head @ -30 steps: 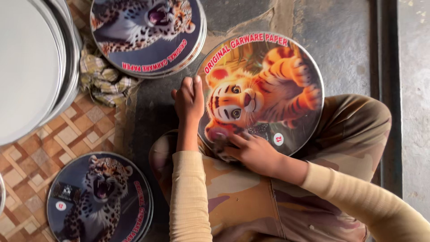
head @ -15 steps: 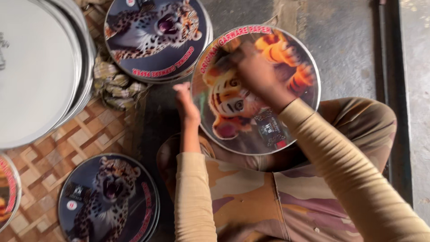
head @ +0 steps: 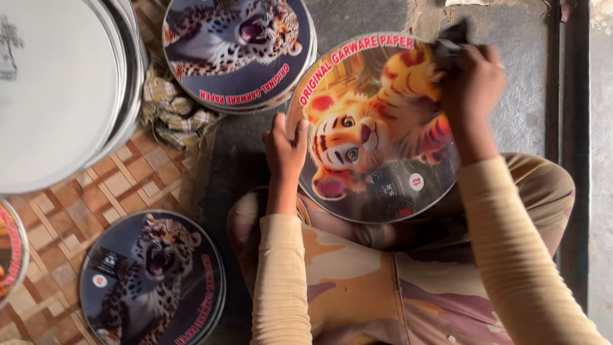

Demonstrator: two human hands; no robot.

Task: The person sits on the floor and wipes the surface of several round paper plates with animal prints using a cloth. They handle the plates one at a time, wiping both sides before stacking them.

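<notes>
A round steel plate with a tiger picture sticker rests tilted on my lap. My left hand grips its left rim, thumb on the face. My right hand is shut on a small dark cloth and presses it against the plate's upper right edge. Both arms wear beige sleeves.
A stack of plates with a leopard picture lies at the top. Another leopard-picture stack sits at the lower left on a woven mat. Plain steel plates are stacked at the upper left beside a checked rag.
My right hand has swept with the cloth from the plate's lower middle up across the tiger picture to its upper right edge. My left hand has stayed on the left rim.
</notes>
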